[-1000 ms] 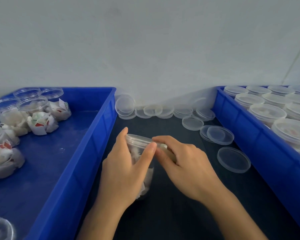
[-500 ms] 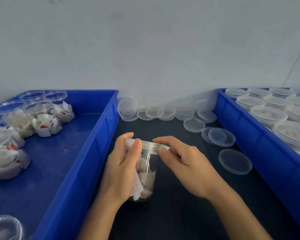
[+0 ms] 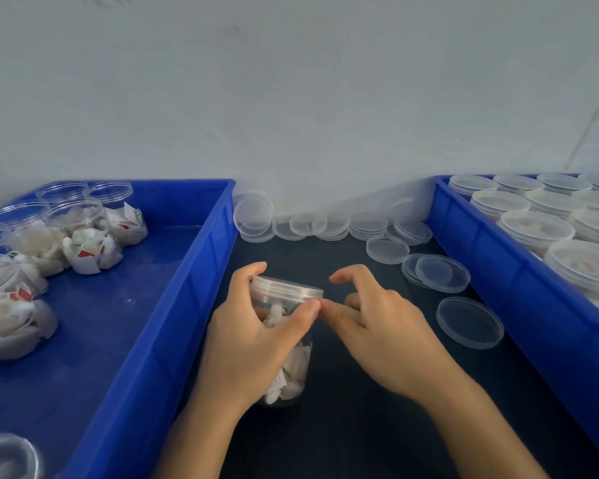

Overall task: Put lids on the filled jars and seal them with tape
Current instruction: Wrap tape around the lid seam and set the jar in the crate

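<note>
Two hands work at one clear jar, which stands upright on the dark tabletop between the two blue bins. Jar holds white packets; clear lid sits on its mouth. Left hand wraps the jar's upper body, fingers curled round the far side, thumb pressed just under the lid rim. Right hand is just right of the jar; its thumb tip meets the left thumb at the lid edge, index finger arched above and apart from the thumb, other fingers curled. Tape is too small to make out; whether the right hand pinches anything cannot be told.

Left blue bin, left of the jar: open filled jars, no lids. Right blue bin, right of the jar: lidded jars packed close. Loose lids lie on the tabletop right of and behind the jar, some stacked along the wall.
</note>
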